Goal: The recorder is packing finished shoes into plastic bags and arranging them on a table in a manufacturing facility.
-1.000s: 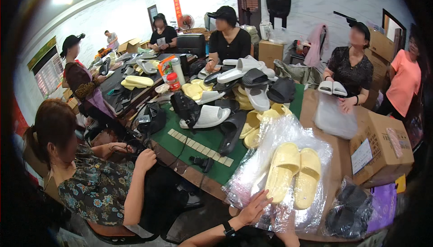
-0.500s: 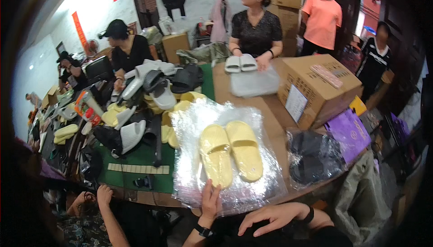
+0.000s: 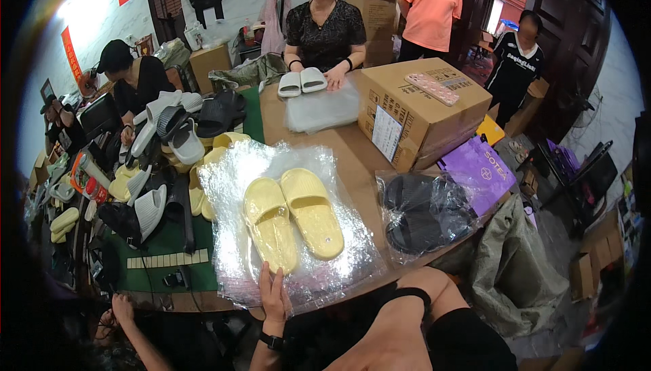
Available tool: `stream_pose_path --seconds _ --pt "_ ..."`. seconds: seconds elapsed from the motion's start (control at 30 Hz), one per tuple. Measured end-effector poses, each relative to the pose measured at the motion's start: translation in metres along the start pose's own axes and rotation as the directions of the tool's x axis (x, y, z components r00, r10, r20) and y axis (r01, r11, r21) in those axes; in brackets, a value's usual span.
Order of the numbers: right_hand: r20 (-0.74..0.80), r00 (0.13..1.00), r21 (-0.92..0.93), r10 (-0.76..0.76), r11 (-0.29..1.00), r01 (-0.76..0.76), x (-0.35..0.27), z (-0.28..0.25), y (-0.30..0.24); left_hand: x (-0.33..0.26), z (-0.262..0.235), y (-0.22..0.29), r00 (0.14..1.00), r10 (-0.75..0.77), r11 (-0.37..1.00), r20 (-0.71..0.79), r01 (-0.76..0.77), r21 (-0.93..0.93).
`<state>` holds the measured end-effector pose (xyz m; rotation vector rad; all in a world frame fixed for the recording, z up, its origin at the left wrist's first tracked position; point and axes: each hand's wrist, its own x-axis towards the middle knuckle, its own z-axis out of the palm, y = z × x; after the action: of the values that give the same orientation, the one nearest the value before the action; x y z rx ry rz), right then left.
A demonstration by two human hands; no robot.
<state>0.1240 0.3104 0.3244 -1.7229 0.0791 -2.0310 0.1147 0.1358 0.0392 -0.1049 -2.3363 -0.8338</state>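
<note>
From my end, I have the two hands apart. The left hand [image 3: 274,296], below a dark wristwatch [image 3: 271,341], reaches up over the near edge of the table [image 3: 347,142] with its fingers extended, tips at the heel of the nearer yellow slipper [image 3: 272,249]; I can't tell whether the thumb pinches anything. The right hand [image 3: 383,334], with a black band [image 3: 410,294] at its wrist, hangs to the right of it, short of the table; the lower edge cuts it, so I can't tell how its fingers are set.

Straight ahead of the left hand, the yellow pair lies side by side, heels toward me, among clear plastic bags [image 3: 356,252]; I can't make out whether it is inside one. Beyond the right hand are bagged dark slippers [image 3: 417,215], a purple bag [image 3: 483,167] and a cardboard box [image 3: 420,113]. Left of the left hand is a green mat [image 3: 146,276].
</note>
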Motion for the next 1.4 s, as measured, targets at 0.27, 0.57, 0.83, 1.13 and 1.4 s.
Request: stream_pose_path --seconds 0.27,0.57,0.83,1.13,1.4 --pt "0.068 0.996 0.270 0.050 0.961 -0.067 0.020 0.002 0.010 -0.001 -0.001 0.001 1.000 0.014 1.000 0.004 -0.014 -0.017" --pt "0.231 0.962 0.231 -0.144 0.969 0.089 0.017 -0.014 0.039 0.001 0.000 0.000 1.000 0.019 0.999 -0.021 -0.020 -0.035" --pt "-0.071 0.994 0.219 -0.087 0.970 0.100 0.020 0.011 0.033 0.002 -0.002 0.001 0.999 0.031 0.999 -0.017 -0.031 -0.006" --pt "0.086 0.996 0.360 -0.006 0.933 -0.025 0.018 0.007 0.034 -0.001 0.001 -0.002 0.999 0.030 0.999 -0.020 -0.031 -0.012" --pt "0.119 0.992 0.336 -0.048 0.942 0.005 0.029 -0.003 0.024 -0.001 0.000 -0.002 0.999 0.029 1.000 -0.019 -0.029 -0.012"
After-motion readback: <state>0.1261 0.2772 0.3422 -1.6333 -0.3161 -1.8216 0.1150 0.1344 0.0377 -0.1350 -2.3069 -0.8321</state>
